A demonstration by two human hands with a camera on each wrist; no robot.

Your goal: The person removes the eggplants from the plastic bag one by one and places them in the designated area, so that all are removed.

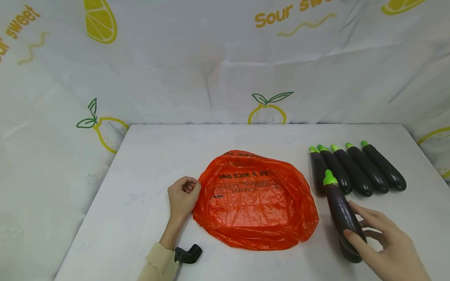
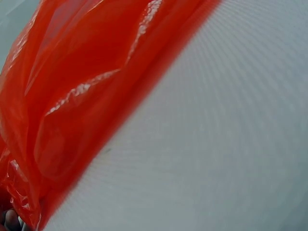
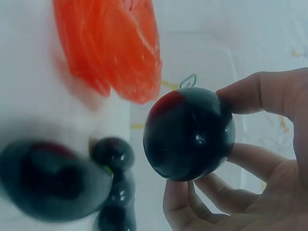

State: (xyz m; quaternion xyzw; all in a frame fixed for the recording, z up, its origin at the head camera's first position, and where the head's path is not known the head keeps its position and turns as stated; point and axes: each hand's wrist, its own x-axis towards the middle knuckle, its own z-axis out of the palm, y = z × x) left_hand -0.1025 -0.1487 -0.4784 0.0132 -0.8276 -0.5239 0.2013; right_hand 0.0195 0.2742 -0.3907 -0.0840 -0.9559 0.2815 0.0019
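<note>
An open red plastic bag [image 1: 249, 214] with black print lies at mid-table, its mouth facing up. My left hand [image 1: 184, 195] pinches the bag's left rim; in the left wrist view only a bit of the fingers [image 2: 10, 219] shows beside the red plastic [image 2: 82, 106]. To the right of the bag, my right hand [image 1: 384, 238] holds a dark purple eggplant [image 1: 339, 208], thumb on one side and fingers on the other, its green stem pointing away. Another eggplant [image 1: 349, 256] lies beneath it, mostly hidden; the right wrist view shows that lower eggplant [image 3: 53, 180] apart from the held one [image 3: 190, 137].
Several eggplants [image 1: 353, 171] lie side by side at the back right of the white table [image 1: 147, 156]. A black strap-like device [image 1: 188, 254] is on the left wrist. A white cloth [image 1: 168, 78] with lemon prints hangs behind the table.
</note>
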